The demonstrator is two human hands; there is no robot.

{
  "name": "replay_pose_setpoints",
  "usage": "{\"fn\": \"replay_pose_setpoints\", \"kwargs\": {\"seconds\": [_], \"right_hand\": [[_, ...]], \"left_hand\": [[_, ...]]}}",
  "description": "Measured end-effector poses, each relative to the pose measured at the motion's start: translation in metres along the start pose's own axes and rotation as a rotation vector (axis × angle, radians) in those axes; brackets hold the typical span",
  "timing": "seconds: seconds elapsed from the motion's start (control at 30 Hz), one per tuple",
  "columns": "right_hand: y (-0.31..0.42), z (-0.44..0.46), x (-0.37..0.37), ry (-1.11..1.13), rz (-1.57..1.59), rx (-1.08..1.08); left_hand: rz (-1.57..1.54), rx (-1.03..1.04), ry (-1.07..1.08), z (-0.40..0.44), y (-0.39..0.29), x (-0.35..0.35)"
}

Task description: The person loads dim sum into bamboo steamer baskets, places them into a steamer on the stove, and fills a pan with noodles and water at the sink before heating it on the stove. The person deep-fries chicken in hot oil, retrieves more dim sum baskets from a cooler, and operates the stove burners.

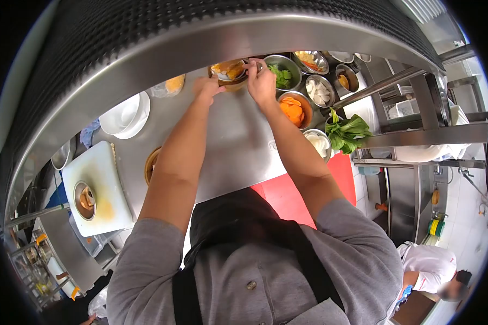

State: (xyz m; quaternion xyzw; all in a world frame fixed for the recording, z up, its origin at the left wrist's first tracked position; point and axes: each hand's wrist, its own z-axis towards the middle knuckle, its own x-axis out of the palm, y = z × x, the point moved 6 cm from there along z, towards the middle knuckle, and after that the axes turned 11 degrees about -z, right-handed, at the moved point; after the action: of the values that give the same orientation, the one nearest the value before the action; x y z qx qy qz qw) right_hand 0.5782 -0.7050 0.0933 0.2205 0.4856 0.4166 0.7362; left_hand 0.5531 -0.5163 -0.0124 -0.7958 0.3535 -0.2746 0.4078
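Both arms reach to the far side of the steel counter (pixel 228 146). My left hand (pixel 207 89) is at the left edge of a bowl (pixel 234 85) with yellow-orange food (pixel 230 70), its fingers closed on the rim. At the bowl's right side, my right hand (pixel 261 78) has its fingers bent around the edge. Just right of that hand stands a metal bowl of green leaves (pixel 281 77). Below it is a bowl of orange slices (pixel 291 111). Part of the food bowl is hidden under the overhead steel edge.
White bowls (pixel 126 116) and a cutting board (pixel 100 189) with a metal bowl (pixel 85 201) are at left. Leafy greens (pixel 348 131), a bowl of white slices (pixel 319 91) and a steel rail (pixel 382 86) are at right. Another person (pixel 431 268) is at lower right.
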Motion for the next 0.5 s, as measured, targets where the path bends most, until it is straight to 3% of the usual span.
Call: {"fn": "replay_pose_setpoints", "kwargs": {"seconds": [0.03,0.2,0.5], "right_hand": [[0.001,0.000,-0.001,0.002,0.003,0.001],[0.022,-0.007,-0.011,-0.024,-0.239,-0.404],[0.027,-0.022,-0.023,-0.084,-0.193,-0.573]], "left_hand": [[0.001,0.000,-0.003,-0.003,-0.001,0.000],[0.015,-0.005,0.003,-0.010,-0.007,0.003],[0.170,0.053,-0.048,-0.023,-0.017,0.008]]}}
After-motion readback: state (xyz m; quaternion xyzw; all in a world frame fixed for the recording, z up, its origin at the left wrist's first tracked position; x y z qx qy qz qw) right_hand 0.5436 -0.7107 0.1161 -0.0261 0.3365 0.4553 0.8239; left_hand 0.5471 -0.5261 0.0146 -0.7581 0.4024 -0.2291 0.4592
